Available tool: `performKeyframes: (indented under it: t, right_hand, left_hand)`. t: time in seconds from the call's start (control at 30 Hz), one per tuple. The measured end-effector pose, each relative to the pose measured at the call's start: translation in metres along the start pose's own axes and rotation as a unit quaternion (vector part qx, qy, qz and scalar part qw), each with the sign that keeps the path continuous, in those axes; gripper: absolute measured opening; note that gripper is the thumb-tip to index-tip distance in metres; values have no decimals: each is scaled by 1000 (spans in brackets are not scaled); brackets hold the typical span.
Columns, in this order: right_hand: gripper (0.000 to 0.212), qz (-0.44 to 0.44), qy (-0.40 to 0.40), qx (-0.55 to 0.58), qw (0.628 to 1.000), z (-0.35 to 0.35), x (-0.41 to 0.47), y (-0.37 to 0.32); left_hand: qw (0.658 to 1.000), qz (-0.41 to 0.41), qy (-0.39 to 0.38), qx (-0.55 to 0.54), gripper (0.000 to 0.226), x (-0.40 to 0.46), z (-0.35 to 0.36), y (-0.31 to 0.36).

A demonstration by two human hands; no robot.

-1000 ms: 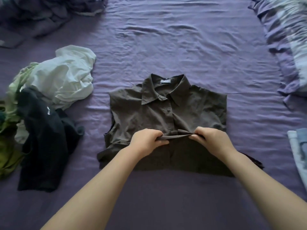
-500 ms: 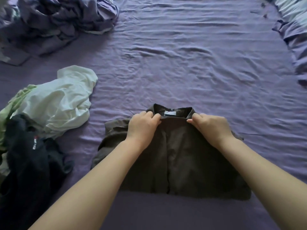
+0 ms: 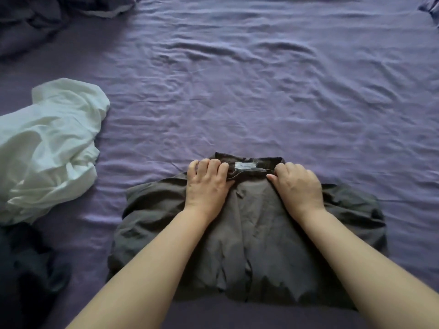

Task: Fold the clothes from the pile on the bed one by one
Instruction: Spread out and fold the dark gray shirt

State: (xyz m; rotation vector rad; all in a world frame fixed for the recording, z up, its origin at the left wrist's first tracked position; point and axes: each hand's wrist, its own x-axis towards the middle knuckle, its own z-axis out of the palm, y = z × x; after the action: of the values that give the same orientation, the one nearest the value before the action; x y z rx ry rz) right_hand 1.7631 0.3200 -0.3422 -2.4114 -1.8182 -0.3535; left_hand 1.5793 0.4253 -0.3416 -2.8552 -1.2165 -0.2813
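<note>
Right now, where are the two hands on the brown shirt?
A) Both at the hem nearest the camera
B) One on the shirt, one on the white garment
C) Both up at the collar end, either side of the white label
C: the left hand and right hand rest on the brown shirt at its collar, flanking the white label.

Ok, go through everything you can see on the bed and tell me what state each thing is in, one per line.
Brown shirt: folded bottom up to the collar, lying flat on the sheet.
Left hand: resting on the shirt beside the collar, fingers bent.
Right hand: on the shirt, fingers curled at the collar.
White garment: crumpled, unfolded.
Dark garment: bunched, unfolded.
Sheet: spread, wrinkled.
</note>
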Motion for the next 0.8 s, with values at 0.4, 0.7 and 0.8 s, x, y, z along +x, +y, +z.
performKeyframes:
  t: [0.4,0.7,0.8]
  right_hand:
    - [44,12,-237,89,967,-50,8,54]
    - [53,56,-426,112,896,-78,11,95]
    - [52,66,-279,21,958,-83,3,105]
  left_hand:
    - [980,80,-139,-115,57,-45,-39,92]
    - [981,65,-176,-57,70,-53,-3,100]
    - [980,61,-182,-54,70,-53,-3,101]
